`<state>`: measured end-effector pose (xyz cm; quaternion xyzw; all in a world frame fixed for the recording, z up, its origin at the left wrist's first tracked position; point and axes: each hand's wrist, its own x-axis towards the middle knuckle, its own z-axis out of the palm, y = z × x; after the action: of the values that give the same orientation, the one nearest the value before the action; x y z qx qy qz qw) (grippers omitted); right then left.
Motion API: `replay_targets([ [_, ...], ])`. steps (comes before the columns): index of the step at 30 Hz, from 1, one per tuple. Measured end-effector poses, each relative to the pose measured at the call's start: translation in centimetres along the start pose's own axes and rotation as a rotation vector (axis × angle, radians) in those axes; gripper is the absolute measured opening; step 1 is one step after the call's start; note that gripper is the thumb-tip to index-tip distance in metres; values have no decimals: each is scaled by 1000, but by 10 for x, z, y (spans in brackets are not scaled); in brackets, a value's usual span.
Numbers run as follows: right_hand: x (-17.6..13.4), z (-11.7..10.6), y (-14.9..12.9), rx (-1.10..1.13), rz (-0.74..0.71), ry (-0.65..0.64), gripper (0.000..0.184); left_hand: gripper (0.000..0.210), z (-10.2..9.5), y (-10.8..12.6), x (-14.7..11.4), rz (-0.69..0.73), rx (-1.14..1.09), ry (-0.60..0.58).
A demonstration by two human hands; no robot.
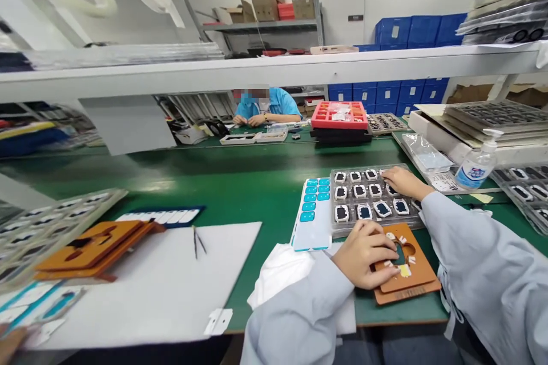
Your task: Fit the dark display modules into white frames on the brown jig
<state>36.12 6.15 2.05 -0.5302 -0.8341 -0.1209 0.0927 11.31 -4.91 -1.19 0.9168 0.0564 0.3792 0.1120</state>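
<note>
From where I stand, the left hand (366,254) lies over the left side of an orange fixture (417,278) on the green counter (231,182), thumb and fingers a little apart; I can't tell whether it grips. The right hand (403,181) reaches to the far right of a clear plastic tray (351,221) of white-framed black parts (382,209), fingers drawn narrow, any hold hidden. A blue-stickered sheet (312,235) sits just left of the tray.
</note>
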Motion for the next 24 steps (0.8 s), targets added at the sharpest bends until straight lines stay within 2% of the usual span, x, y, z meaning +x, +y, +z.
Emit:
replay_targets([
  [2, 1, -7, -12, 21, -19, 45, 19, 23, 0, -1, 0, -14, -5, 1],
  [4, 3, -15, -32, 68, -101, 61, 22, 24, 0, -1, 0, -19, -6, 0],
  [8, 8, -27, -84, 229, -416, -74, 19, 24, -1, -1, 1, -20, -9, -25],
  [11, 14, -30, -108, 293, -498, -158, 20, 27, -2, 0, 1, -30, -24, -35],
  [18, 33, -30, -112, 479, -569, -305, 24, 33, -4, 1, -1, -41, -24, -78],
  [24, 36, -23, -117, 649, -512, -266, 14, 37, -9, 1, -1, -14, -28, -138],
])
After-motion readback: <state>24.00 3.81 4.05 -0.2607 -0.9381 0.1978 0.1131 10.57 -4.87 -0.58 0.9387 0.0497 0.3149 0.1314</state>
